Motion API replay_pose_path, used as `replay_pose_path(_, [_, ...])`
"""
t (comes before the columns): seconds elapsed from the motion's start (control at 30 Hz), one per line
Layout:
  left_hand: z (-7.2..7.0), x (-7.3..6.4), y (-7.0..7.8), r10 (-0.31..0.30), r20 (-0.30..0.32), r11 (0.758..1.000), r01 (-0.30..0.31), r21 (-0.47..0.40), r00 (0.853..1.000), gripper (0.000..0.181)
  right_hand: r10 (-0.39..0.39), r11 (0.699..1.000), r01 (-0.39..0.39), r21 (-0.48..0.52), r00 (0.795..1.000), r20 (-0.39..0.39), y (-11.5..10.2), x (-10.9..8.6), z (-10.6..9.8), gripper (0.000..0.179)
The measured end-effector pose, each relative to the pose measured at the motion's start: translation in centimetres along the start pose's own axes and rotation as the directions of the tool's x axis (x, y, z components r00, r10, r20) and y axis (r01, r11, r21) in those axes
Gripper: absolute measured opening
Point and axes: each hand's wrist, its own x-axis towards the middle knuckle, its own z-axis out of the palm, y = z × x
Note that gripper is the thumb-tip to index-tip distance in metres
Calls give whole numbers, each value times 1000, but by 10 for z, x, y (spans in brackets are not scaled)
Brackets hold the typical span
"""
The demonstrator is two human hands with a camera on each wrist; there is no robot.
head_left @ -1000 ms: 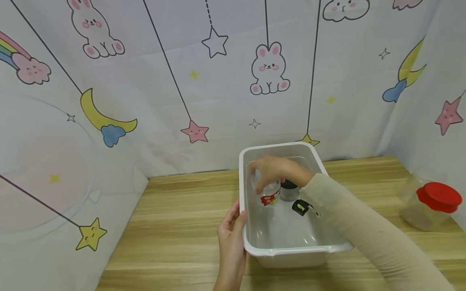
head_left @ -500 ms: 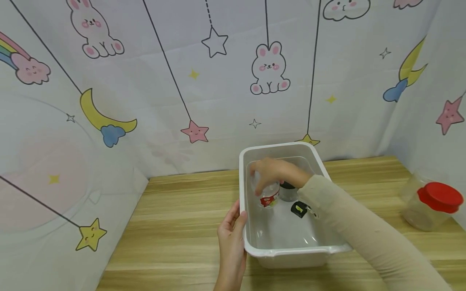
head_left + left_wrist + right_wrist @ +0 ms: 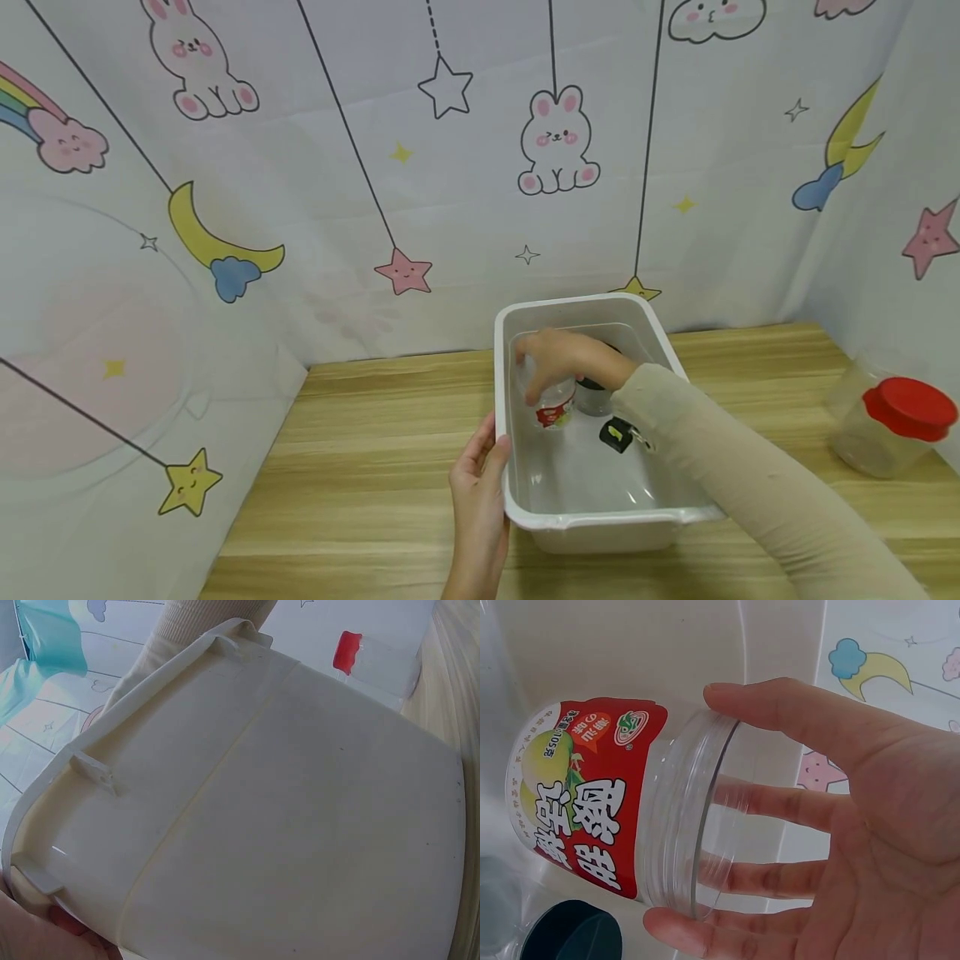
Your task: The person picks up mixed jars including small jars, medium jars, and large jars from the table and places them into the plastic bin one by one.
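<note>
My right hand [image 3: 558,354] reaches into a white plastic tub [image 3: 592,521] and grips a clear plastic jar [image 3: 555,412] by its mouth. In the right wrist view, thumb and fingers span the rim of this lidless jar [image 3: 592,802], which has a red label with fruit. My left hand [image 3: 476,492] holds the tub's left side, thumb at the rim and fingers along the outer wall. The left wrist view is mostly the tub's outer wall [image 3: 300,802]. Inside the tub, close beside the jar, stands a clear container with a dark lid [image 3: 594,402], partly hidden by my right wrist.
A small black tag with a metal clasp [image 3: 617,434] lies on the tub's floor. To the right, a clear jar with a red lid [image 3: 907,408] stands on the wood-grain table [image 3: 360,467]. A printed cloth [image 3: 465,200] hangs behind the table.
Both hands keep their places on the tub and the jar. My right forearm has shifted very slightly left, and the jar hardly moves.
</note>
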Motion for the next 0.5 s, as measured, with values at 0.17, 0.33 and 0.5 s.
replay_pose_path(0.17, [1,0,0,6,-1,1000,-6,4,1000,45,-10,1000,9,-12,1000,-9,2,2,2,63])
replay_pose_path(0.33, [1,0,0,3,0,1000,-3,4,1000,45,-33,999,33,-25,999,-16,3,5,4,61])
replay_pose_path(0.5, [0,0,0,3,6,1000,-3,5,1000,45,-31,999,31,-20,999,-10,5,8,7,61])
